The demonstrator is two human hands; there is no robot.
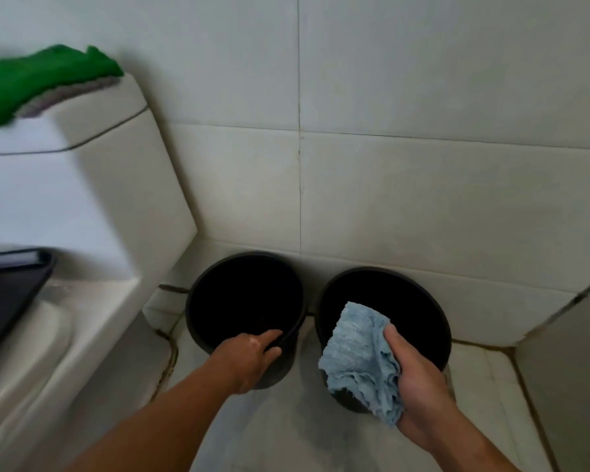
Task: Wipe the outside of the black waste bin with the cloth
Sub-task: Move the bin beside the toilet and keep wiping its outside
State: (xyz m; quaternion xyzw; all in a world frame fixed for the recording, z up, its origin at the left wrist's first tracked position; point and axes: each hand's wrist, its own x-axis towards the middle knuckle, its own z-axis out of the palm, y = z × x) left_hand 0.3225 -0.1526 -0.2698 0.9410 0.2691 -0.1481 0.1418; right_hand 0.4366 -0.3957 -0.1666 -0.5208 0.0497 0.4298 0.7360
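Cloth of nubby blue bunches in the right grip above the round black right bin, left grip clasping the near rim of the left bin.

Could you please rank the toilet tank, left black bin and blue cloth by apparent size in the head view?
1. toilet tank
2. left black bin
3. blue cloth, though being nearer the camera enlarges it
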